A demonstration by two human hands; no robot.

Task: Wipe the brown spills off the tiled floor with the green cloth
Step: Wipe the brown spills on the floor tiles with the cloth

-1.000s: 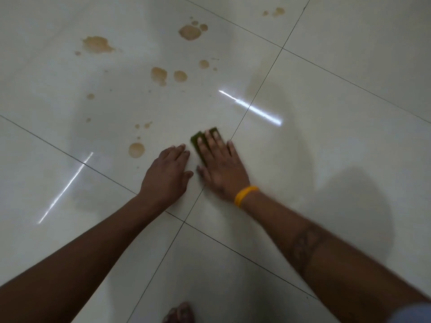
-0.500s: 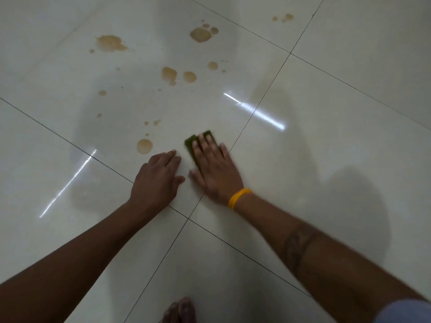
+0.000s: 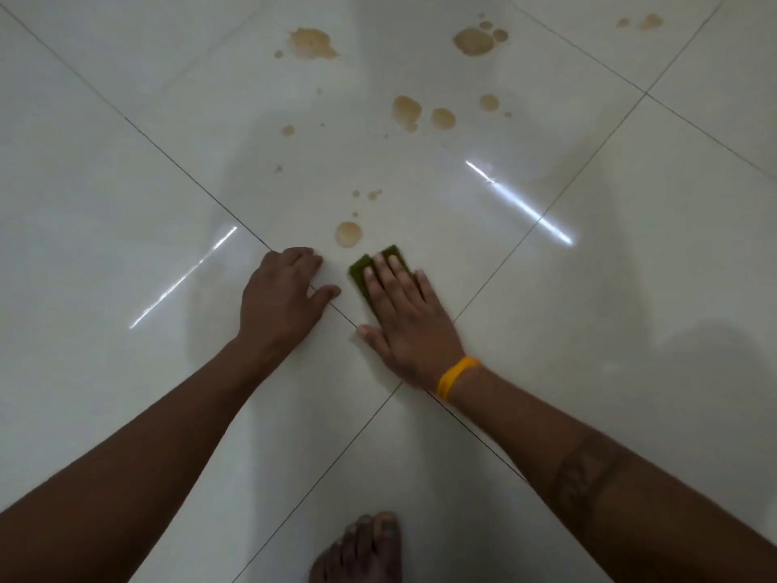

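Observation:
My right hand (image 3: 405,315) lies flat with straight fingers on the green cloth (image 3: 360,271), pressing it to the white tiled floor (image 3: 126,204); most of the cloth is hidden under the fingers. A round brown spill (image 3: 348,234) sits just beyond the cloth's far left corner. My left hand (image 3: 281,294) rests on the floor to the left of the cloth, fingers curled under, thumb out, holding nothing. Farther away lie several more brown spills: a pair (image 3: 407,111), a big blot (image 3: 474,41), another blot (image 3: 311,43) and small drops (image 3: 372,194).
A bare foot (image 3: 365,549) stands on the tile at the bottom edge, between my arms. Dark grout lines cross under my hands. A yellow band (image 3: 456,376) circles my right wrist. Two more small stains (image 3: 649,22) sit at the far right top.
My right hand has slid the cloth leftward along the floor, closer to the nearest round spill. My left hand has curled its fingers under. The view has shifted.

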